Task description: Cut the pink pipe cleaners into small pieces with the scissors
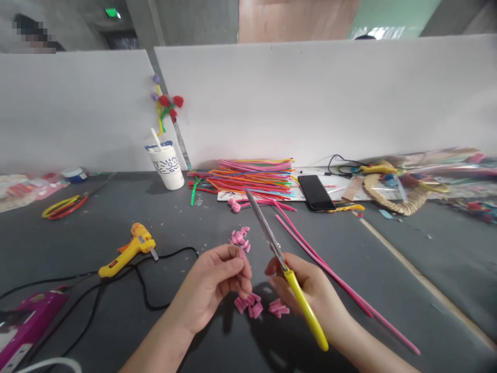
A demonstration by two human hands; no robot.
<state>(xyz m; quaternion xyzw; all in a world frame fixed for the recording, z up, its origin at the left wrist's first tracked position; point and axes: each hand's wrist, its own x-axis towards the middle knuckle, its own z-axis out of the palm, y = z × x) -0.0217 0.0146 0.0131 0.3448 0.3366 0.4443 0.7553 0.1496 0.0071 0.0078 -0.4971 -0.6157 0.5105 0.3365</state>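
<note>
My right hand (310, 290) grips a pair of scissors (301, 300) with yellow handles, its blades pointing up and away to the left. Between the thumb and index finger of my left hand (217, 280) is a short pink pipe cleaner piece (242, 254), mostly covered by the fingers. Cut pink pieces (249, 304) lie below my left hand, and a smaller group (278, 308) sits beside my right hand. Farther off is another loose heap of pink bits (240, 238). Long pink pipe cleaners (334, 269) stretch diagonally across the table to the right.
A yellow glue gun (128, 251) and its black cable lie left, near a purple box (33, 324). Behind are a white cup (166, 168), a pile of coloured pipe cleaners (252, 178) and a phone (315, 192). A white partition (310, 103) closes off the back.
</note>
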